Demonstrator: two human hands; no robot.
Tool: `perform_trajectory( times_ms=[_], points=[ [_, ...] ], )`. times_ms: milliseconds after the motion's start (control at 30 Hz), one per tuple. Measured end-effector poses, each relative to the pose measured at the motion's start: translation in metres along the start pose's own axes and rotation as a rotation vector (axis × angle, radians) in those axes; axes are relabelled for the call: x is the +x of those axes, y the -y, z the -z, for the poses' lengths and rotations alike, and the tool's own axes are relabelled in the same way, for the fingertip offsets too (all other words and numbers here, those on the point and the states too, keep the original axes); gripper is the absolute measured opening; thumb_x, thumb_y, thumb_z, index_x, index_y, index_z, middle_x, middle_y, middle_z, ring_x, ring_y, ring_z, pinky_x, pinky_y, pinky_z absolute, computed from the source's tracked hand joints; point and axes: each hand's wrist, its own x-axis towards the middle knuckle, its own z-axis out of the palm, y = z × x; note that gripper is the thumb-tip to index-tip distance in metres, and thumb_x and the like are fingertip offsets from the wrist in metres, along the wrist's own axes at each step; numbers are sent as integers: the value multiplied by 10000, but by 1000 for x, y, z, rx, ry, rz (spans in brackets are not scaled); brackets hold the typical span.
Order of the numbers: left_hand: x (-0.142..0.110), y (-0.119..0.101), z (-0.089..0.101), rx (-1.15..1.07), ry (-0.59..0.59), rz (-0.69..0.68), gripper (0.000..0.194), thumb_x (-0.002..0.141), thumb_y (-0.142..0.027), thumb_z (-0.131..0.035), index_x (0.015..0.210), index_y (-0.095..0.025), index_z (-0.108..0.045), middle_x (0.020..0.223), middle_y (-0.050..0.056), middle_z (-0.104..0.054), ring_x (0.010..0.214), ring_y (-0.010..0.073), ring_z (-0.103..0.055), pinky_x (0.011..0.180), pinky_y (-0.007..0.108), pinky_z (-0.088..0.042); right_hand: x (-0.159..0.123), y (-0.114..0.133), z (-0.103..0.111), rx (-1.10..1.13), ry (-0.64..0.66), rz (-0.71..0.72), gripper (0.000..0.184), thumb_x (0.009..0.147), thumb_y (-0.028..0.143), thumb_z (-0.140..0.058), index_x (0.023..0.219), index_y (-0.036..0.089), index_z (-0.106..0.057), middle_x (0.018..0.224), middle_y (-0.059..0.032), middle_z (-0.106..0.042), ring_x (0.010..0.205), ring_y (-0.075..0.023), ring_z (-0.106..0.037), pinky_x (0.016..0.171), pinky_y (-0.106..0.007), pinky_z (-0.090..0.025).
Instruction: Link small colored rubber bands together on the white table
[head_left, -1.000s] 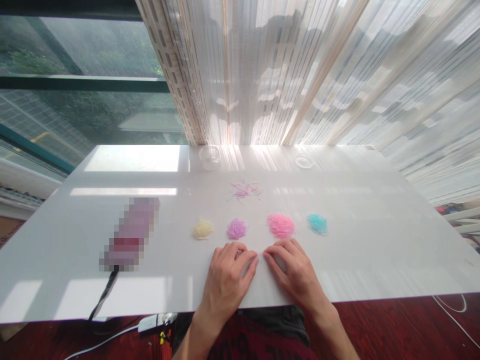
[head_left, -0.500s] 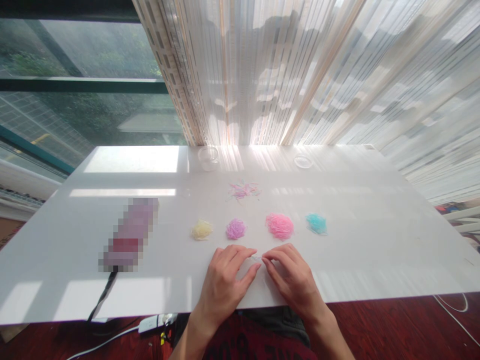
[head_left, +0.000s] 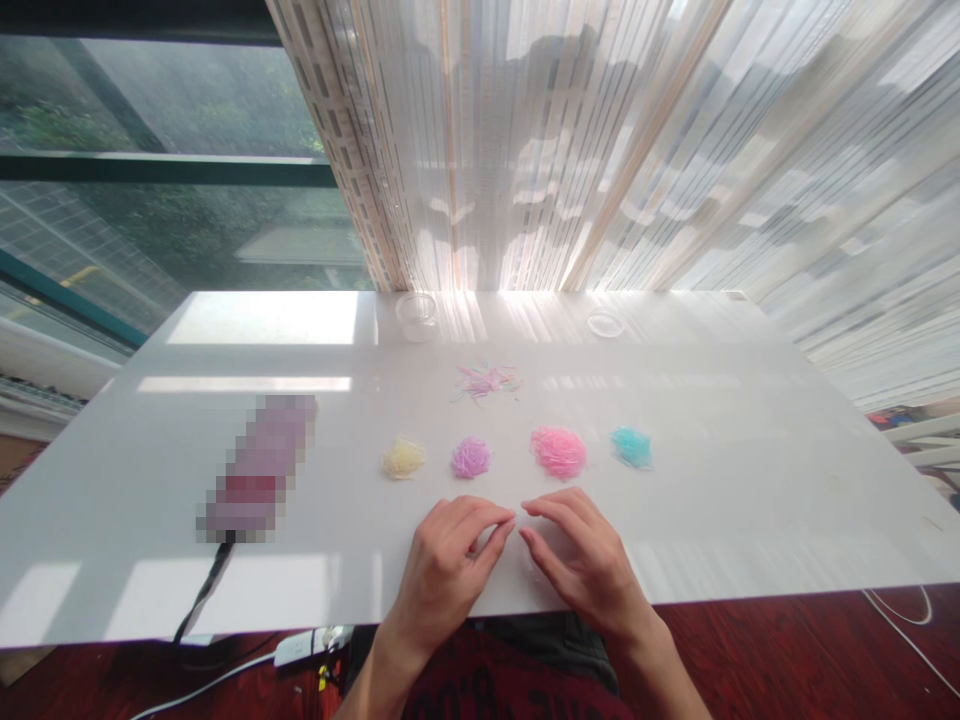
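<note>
My left hand (head_left: 459, 545) is over the table's near side, thumb and forefinger pinched together; whatever is between the fingertips is too small to make out. Close beside it, my right hand (head_left: 576, 548) has its thumb and forefinger apart with nothing visible between them. Just beyond the hands lie separate heaps of short thin strands: a yellow heap (head_left: 403, 459), a purple heap (head_left: 471, 458), a pink heap (head_left: 559, 453) and a turquoise heap (head_left: 631, 447). Farther back is a loose mixed heap (head_left: 486, 380), mostly pinkish purple with some bluish strands.
A clear round container (head_left: 417, 316) and a clear round lid or dish (head_left: 605, 324) stand at the back of the white table (head_left: 750, 480). A blurred-out purple object (head_left: 259, 470) with a black strap lies at left. A striped curtain (head_left: 510, 150) hangs behind the table.
My left thumb and forefinger have closed into a pinch. My right fingers, pinched on a thin pale piece before, have parted. The heaps look the same.
</note>
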Motion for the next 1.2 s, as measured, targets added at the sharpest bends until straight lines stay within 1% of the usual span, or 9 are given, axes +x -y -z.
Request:
perform_trajectory(
  times_ms=[67,200,267,633,867,1033,1200],
  points=[
    [-1,1,0,-16,0,-1,80,1017,-196,-638,1029,-216,-715,917,26,-756,698,147,-627,704,290,-482,0,0,0,8,16,-9,211,996,175,-632,1199,230,-650,987,-69,-718,894,-221,-673,776,-369,-589],
    [-2,1,-1,-31,10,4,74,1005,-174,-656,1037,-219,-706,928,15,-754,708,143,-614,715,286,-473,0,-1,0,31,29,-17,120,1005,152,-614,1085,226,-665,922,-51,-710,840,-201,-651,743,-346,-565],
    [-1,1,-1,-31,19,13,73,1004,-173,-657,1034,-220,-703,923,11,-751,681,140,-591,708,288,-466,0,-1,0,43,23,-12,112,1001,134,-618,1054,223,-660,903,-43,-704,827,-191,-639,739,-334,-553],
    [-1,1,-1,-36,50,31,48,1004,-191,-651,1019,-218,-688,902,-5,-729,626,130,-527,683,284,-451,2,-2,0,88,-2,29,151,978,84,-635,1048,216,-654,888,-34,-700,812,-175,-622,726,-312,-542],
    [-2,1,-1,-52,40,29,48,1008,-187,-642,1016,-218,-677,899,-1,-724,622,131,-523,670,277,-447,1,-3,1,100,9,21,182,952,115,-689,1096,221,-654,920,-41,-704,831,-184,-639,723,-316,-556],
    [-1,-1,0,-47,51,22,50,997,-179,-652,993,-220,-680,895,1,-726,642,138,-535,679,280,-447,2,-2,2,118,2,5,141,958,97,-667,1013,224,-644,871,-23,-696,800,-171,-629,711,-304,-542],
    [1,-2,1,-56,51,8,65,993,-168,-646,987,-221,-683,909,10,-727,658,141,-550,686,281,-452,2,-1,1,109,11,0,145,946,86,-654,983,225,-631,848,-19,-683,785,-175,-619,702,-307,-531]
  ],
)
